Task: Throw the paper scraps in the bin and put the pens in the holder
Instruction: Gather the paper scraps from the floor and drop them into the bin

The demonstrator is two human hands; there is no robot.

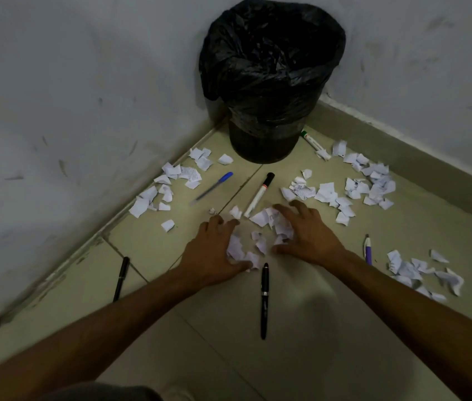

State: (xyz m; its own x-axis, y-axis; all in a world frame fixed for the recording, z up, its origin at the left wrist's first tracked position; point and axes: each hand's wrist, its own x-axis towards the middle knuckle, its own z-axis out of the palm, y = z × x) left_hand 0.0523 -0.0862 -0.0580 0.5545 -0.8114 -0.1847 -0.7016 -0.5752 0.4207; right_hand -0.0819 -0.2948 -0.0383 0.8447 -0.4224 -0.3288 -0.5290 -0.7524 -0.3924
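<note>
Two hands are down on the tiled floor point(301, 328) in the head view, cupped round a small heap of paper scraps point(261, 235) pretty much dead centre. The left hand point(211, 256) sits at the heap's 9 o'clock, fingers curled over the paper and thumb tucked along the near edge. The right hand point(310, 235) is at 3 o'clock, fingers bent and spread over the far side. So each grip is grasping the scraps, with the heap resting on the floor between them.

The bin point(269, 82), lined with a black bag, stands in the wall corner at 12 o'clock from the heap, well apart from it.

Loads more paper is lying loose: a left scatter point(168, 183) at 10 o'clock along the wall, a right scatter point(368, 183) at 2 o'clock, and a side scatter point(420, 270) out at 4 o'clock.

The pens are all flat on the floor:
- The blue pen point(213, 188) is at 11 o'clock.
- The white marker point(259, 195) with a black cap is at 12, its near end just beside the heap.
- The green-capped marker point(314, 144) is at 1 o'clock, just beside the bin's base.
- The purple pen point(368, 250) is at 3 o'clock, near the right wrist.
- The black pen point(264, 299) is at 6 o'clock, its tip just beside the scraps.
- The second black pen point(121, 279) is at 8 o'clock, near the wall.
</note>
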